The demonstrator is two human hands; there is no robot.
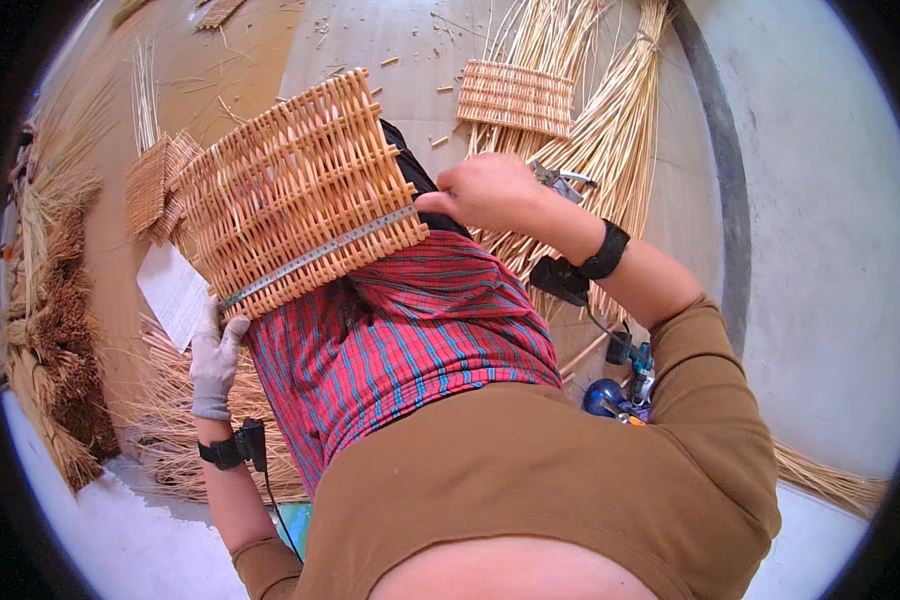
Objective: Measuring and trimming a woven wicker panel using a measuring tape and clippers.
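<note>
Pinching a measuring tape (pixel 320 250) taut, the right hand (pixel 485 190) and gloved left hand (pixel 215 355) span a woven wicker basket (pixel 295 190) on the lap (light, stiff, probably brittle-edged); grip its rim.

Not much of that kind showed here: no package, no sign, no screen. The one candidate was a white paper sheet (pixel 173 290), a slanted rectangle lying on the floor at the left, just under the edge of the woven basket (pixel 295 190); whether it was printed couldn't be told.
</note>
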